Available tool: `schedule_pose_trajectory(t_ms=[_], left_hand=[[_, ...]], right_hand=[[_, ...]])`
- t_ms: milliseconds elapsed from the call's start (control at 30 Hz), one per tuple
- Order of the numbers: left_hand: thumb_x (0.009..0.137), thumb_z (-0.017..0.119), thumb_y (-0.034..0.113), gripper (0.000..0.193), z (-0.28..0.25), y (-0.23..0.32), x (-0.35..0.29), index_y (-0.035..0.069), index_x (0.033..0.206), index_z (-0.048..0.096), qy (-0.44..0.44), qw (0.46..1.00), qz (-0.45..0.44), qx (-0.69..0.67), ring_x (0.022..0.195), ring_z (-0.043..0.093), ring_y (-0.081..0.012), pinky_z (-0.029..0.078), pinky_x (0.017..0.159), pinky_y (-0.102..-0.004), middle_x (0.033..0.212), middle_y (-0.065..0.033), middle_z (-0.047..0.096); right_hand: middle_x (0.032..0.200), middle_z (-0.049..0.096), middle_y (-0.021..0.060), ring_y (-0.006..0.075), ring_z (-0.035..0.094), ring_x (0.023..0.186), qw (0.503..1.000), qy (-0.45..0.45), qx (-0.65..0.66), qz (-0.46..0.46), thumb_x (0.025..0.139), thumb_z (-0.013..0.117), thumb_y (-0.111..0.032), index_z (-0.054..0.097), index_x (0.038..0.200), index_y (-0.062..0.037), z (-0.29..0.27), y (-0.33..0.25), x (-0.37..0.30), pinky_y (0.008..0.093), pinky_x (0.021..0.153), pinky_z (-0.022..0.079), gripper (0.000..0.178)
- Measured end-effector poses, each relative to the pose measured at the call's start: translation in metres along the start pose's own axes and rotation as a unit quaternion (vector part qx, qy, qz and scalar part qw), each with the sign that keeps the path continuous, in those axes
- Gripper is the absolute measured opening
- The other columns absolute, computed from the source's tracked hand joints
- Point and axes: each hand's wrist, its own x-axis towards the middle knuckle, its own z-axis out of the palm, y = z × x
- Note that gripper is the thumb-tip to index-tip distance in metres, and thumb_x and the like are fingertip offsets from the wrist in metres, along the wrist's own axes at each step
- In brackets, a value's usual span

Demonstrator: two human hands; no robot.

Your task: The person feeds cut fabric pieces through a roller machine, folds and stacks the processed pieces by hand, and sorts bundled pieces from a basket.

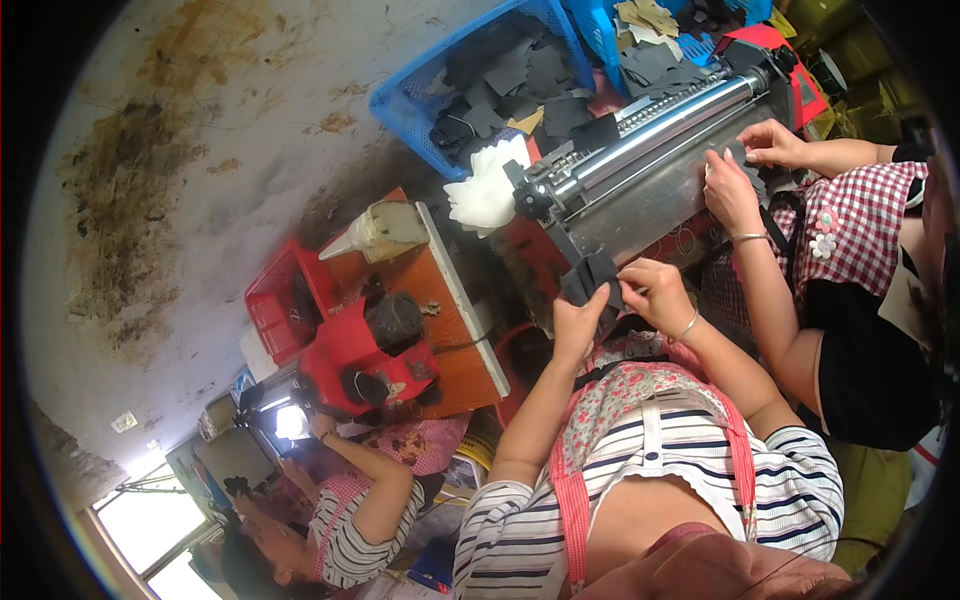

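Dark grey flat pieces (592, 272), perhaps leather or cloth, lie in a small stack at the near left corner of a roller machine (640, 140). My left hand (580, 326) is closed on their near left side, thumb on top. From the right, my right hand (657, 292) pinches the edge of the same pieces, its fingers bent. Both hands are at the front edge of the machine's metal plate (640, 222). Their undersides and the lower pieces are hidden.
A co-worker's hands (735, 190) hold a dark piece at the plate's right end. Behind the machine stands a blue basket (400, 105) of dark scraps. A white bag (490, 185) hangs by its left end. Further left, a wooden table (465, 345) bears red bins (285, 300) and a squeeze bottle (385, 232).
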Motion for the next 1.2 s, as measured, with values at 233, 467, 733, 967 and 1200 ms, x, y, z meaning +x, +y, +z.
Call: schedule_pose_trajectory(t_ms=[233, 467, 733, 967, 1200], left_hand=[[0.079, 0.058, 0.0, 0.025, -0.025, 0.013, 0.009, -0.004, 0.103, 0.054, -0.016, 0.986, -0.079, -0.146, 0.085, 0.061, -0.0207, 0.053, 0.073, -0.0322, 0.096, -0.0114, 0.06], [0.078, 0.062, 0.002, 0.025, -0.029, 0.008, 0.005, -0.002, 0.103, 0.057, -0.013, 0.998, -0.044, -0.044, 0.082, 0.06, -0.0142, 0.048, 0.074, -0.0265, 0.094, -0.0083, 0.061], [0.08, 0.063, 0.012, 0.031, -0.032, 0.011, 0.002, -0.002, 0.107, 0.055, -0.06, 0.997, -0.053, -0.006, 0.086, 0.06, -0.0159, 0.049, 0.077, -0.0271, 0.098, -0.0089, 0.06], [0.077, 0.054, 0.002, 0.032, -0.05, 0.011, -0.01, -0.007, 0.107, 0.049, -0.077, 0.923, -0.266, -0.267, 0.093, 0.059, -0.0264, 0.051, 0.083, -0.039, 0.103, -0.0166, 0.058], [0.075, 0.055, -0.002, 0.033, -0.055, 0.003, -0.012, -0.009, 0.107, 0.049, 0.001, 0.946, -0.167, -0.277, 0.096, 0.058, -0.0275, 0.049, 0.085, -0.0396, 0.104, -0.019, 0.057]], right_hand=[[0.083, 0.058, 0.0109, 0.0174, 0.059, 0.067, 0.711, 0.153, 0.566, 0.388, 0.082, 0.054, 0.0, 0.054, 0.088, 0.0049, -0.004, 0.072, 0.032, 0.0371, 0.071, 0.057, 0.008], [0.109, 0.056, 0.014, 0.0223, 0.06, 0.088, 0.817, 0.119, 0.438, 0.357, 0.086, 0.056, -0.015, 0.046, 0.114, 0.0015, -0.001, 0.045, 0.005, 0.0291, 0.074, 0.051, 0.034], [0.09, 0.056, 0.0034, 0.0112, 0.056, 0.082, 0.927, -0.093, 0.312, 0.185, 0.072, 0.064, 0.004, 0.052, 0.09, -0.0025, -0.012, 0.007, 0.007, 0.0274, 0.072, 0.049, 0.023], [0.081, 0.06, 0.0114, 0.0243, 0.062, 0.081, 0.976, -0.065, 0.193, -0.079, 0.06, 0.058, 0.012, 0.054, 0.075, 0.0008, -0.022, -0.009, 0.008, 0.0314, 0.073, 0.049, 0.019], [0.117, 0.048, 0.0162, 0.0339, 0.045, 0.113, 0.99, -0.059, -0.106, -0.074, 0.066, 0.06, 0.006, 0.048, 0.112, -0.0038, -0.025, 0.015, 0.01, 0.0382, 0.094, 0.039, 0.049]])
